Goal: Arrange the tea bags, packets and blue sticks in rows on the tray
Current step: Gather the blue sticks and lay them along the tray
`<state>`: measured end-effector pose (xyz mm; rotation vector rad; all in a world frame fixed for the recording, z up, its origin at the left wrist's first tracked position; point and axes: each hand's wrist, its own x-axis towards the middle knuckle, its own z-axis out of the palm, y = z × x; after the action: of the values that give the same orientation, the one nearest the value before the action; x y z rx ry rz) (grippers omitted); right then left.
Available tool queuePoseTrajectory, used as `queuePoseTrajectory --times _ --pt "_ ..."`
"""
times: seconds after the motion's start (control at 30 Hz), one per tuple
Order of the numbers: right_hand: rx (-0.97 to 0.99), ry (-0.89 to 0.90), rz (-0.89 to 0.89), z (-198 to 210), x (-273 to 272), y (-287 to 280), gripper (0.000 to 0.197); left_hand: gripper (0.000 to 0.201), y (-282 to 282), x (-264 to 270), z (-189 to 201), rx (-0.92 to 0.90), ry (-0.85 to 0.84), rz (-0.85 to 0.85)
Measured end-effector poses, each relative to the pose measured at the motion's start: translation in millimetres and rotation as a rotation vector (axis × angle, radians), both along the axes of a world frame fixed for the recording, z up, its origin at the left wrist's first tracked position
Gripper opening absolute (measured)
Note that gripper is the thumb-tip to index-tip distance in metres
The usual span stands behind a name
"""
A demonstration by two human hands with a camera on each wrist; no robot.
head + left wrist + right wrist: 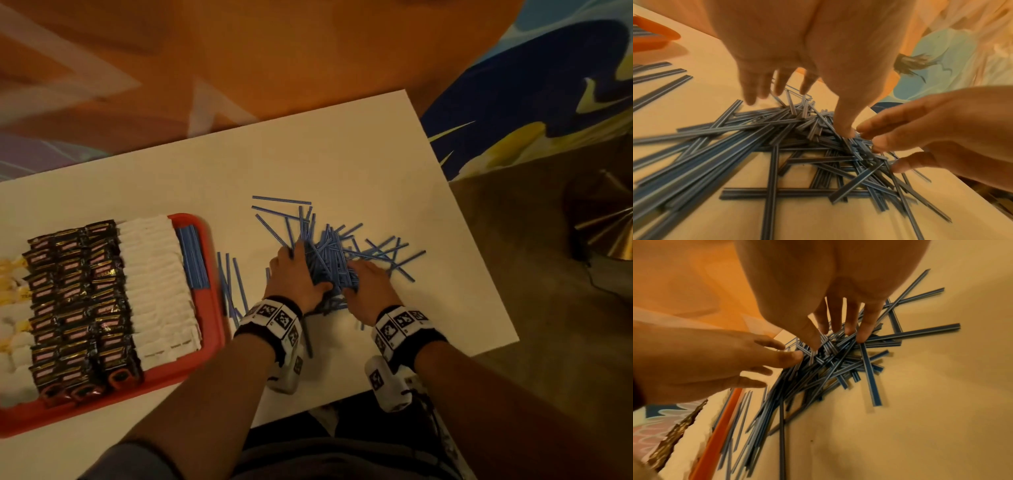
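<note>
Left hand: left hand [296, 274] down on the stick heap at centre frame, fingers [758, 87] spread and fairly straight, tips on the sticks, nothing clamped.
Right hand: right hand [368, 286] right alongside it, fingers [864, 331] fanned out and pressing onto the pile, no grip showing.
Hands together: the two sit close, thumbs nearly meeting over the pile, one either side of its middle.
Sticks: loose blue sticks [337, 255] lie criss-crossed on the table, centre of the head view, spilling toward the right and upper middle.
Strays: a few strays [230, 284] lie roughly parallel between the tray and the left hand.
Tray: red tray [212, 308] at lower left, just beside the strays.
Stick row: a neat stick row [193, 258] sits at the tray's right end.
Tea bags: white tea bags [159, 284] in a column left of that.
Packets: dark packets [75, 308] in columns further left.
Table: white table [376, 164] under it all.
</note>
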<state>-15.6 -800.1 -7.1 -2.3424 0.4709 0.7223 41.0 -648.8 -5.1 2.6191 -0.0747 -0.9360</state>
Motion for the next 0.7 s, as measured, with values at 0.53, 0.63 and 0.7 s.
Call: queuePoseTrajectory --times 0.53,0.63,0.7 --pt "0.153 -0.079 0.092 -9.0 -6.3 -39.6 0.046 0.095 -47.7 -0.4 -11.7 0.186 -0.044 0.139" --pt "0.147 -0.062 0.071 -13.1 -5.6 -47.7 0.046 0.086 -46.5 5.0 -12.7 0.148 -0.021 0.165" --pt "0.153 -0.057 0.067 -13.8 -4.9 -50.2 0.047 0.075 -44.6 7.7 -14.8 0.104 -0.015 0.192"
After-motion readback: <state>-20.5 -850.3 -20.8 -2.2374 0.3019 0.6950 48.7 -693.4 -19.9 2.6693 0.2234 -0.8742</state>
